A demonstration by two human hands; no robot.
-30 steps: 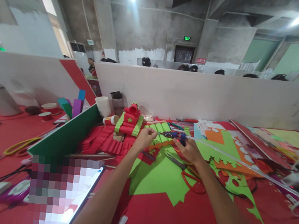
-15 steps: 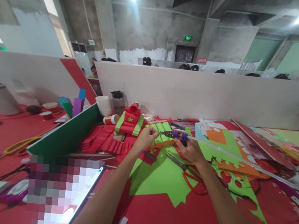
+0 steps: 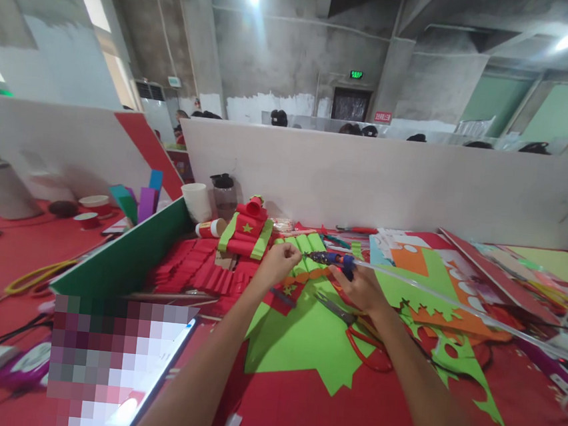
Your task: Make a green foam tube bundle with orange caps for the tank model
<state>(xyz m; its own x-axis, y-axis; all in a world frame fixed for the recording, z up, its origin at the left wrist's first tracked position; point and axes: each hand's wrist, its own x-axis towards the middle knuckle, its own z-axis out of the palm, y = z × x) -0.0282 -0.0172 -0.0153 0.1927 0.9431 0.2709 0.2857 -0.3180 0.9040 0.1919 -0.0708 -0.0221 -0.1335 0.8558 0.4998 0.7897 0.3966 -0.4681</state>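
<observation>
My right hand (image 3: 360, 288) grips a blue glue gun (image 3: 330, 258), with a long clear glue stick (image 3: 422, 290) running out of its back to the right. The gun's dark nozzle points left and ends by the fingertips of my left hand (image 3: 280, 264). Those fingers are pinched together, and whatever they hold is too small to make out. Light green paper rolls (image 3: 306, 243) lie just behind the nozzle. Below both hands is a large green paper sheet (image 3: 296, 341). A red and green paper model (image 3: 247, 228) with a star stands to the left of my left hand.
Red-handled scissors (image 3: 368, 350) lie beside my right forearm. Folded red paper pieces (image 3: 183, 263) are heaped at the left, by a green board (image 3: 129, 252). A lit phone (image 3: 158, 368) lies at the lower left. Cut green and orange paper (image 3: 435, 314) covers the right side.
</observation>
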